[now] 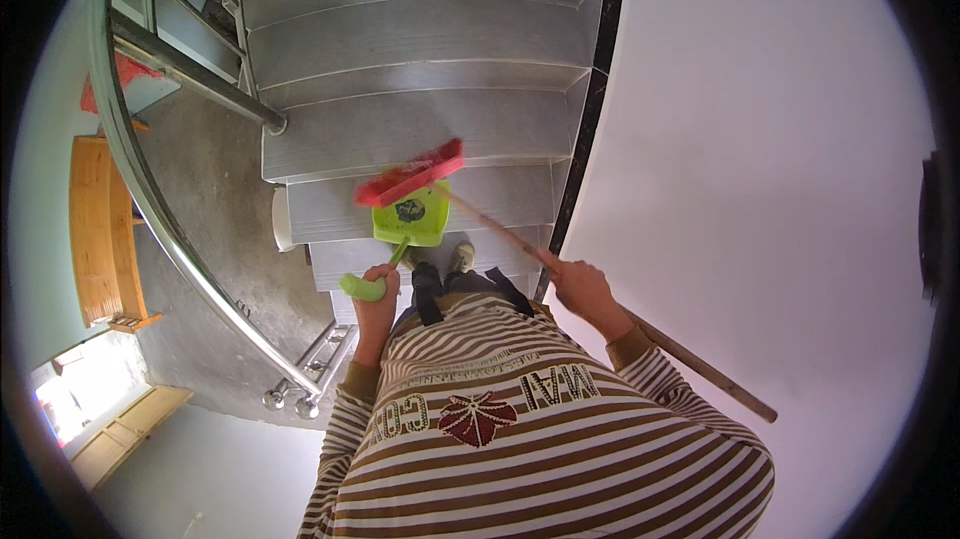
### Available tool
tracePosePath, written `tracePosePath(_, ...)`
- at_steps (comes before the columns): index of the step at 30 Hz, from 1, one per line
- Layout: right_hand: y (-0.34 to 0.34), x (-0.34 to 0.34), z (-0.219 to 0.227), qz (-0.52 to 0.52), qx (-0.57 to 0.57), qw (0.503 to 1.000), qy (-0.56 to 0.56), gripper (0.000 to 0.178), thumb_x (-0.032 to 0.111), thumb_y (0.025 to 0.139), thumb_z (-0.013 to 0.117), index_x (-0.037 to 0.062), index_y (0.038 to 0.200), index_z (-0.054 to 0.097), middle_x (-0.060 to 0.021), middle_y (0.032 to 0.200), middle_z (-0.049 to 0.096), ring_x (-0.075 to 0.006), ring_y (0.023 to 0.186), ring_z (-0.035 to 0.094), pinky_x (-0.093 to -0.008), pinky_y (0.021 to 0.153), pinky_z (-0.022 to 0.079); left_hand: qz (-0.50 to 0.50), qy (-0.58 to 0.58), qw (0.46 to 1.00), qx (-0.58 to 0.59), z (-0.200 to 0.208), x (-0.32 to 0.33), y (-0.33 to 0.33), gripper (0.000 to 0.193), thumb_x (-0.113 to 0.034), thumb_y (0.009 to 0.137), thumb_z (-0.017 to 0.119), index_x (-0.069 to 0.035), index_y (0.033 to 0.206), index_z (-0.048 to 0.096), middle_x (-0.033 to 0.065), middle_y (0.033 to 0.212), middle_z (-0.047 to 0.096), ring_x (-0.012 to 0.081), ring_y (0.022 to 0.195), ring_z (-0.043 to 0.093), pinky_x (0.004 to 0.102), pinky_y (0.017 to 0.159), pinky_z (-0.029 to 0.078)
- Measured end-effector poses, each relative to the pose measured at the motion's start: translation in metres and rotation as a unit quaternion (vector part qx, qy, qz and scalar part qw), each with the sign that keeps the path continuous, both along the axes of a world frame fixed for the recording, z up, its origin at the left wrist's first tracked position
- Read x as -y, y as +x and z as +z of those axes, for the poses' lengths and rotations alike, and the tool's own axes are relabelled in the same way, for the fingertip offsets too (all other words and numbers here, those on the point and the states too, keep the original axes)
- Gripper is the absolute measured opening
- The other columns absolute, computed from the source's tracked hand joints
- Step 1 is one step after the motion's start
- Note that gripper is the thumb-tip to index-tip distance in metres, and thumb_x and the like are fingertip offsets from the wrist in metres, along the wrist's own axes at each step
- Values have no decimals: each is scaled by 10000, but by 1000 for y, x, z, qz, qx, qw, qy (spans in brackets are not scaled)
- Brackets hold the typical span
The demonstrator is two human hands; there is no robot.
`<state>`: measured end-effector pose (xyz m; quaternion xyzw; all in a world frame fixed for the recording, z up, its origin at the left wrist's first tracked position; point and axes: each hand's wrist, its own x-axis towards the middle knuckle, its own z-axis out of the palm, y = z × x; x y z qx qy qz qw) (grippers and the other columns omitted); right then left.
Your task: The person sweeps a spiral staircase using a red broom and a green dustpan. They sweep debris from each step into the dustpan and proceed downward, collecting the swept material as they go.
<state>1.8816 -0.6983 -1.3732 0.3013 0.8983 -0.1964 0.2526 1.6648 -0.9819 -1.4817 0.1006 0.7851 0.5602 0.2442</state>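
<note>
The left hand (378, 289) is clenched around the handle of a green dustpan (410, 219), light stiff plastic, best held there. The right hand (580, 289) grips the wooden shaft of a red broom (412, 177), whose soft bristles meet the dustpan's far edge. Both rest on a grey stair tread (330, 209). Beside the dustpan, the white wall (760, 139) and the steel railing (150, 199) narrow the swing room.

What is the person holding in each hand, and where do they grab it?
The left hand grips the green dustpan by its handle end. The right hand grips the red broom midway along its wooden stick.
</note>
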Motion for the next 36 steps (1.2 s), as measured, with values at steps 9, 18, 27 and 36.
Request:
tracePosePath(9,-64,-2,6,53,-62,984,-161,512,229,961,539,299,1460,453,-224,859,674,-443,760,646,-541,681,521,105,-13,992,72,35,28,41,79,-96,922,652,-23,892,640,59,1069,701,75,745,584,249,653,485)
tracePosePath(18,-110,-35,-59,91,-77,978,-169,465,231,957,560,284,1416,516,-228,853,672,-437,771,651,-538,678,516,271,-86,952,110,62,46,98,108,-105,953,616,-10,910,643,45,1092,689,59,700,527,228,639,449)
tracePosePath(27,-107,-55,-65,130,-101,970,-180,453,222,950,570,224,1402,532,-220,808,670,-426,741,648,-524,663,514,300,-123,942,89,32,88,103,119,-126,953,645,-12,959,676,35,1013,693,55,716,530,220,651,446)
tracePosePath(36,-111,-10,-87,203,-106,963,-143,442,232,937,594,227,1378,560,-190,729,655,-386,690,656,-503,621,516,297,-148,940,77,5,128,108,140,-140,952,652,-6,972,688,25,937,692,65,742,552,227,677,456)
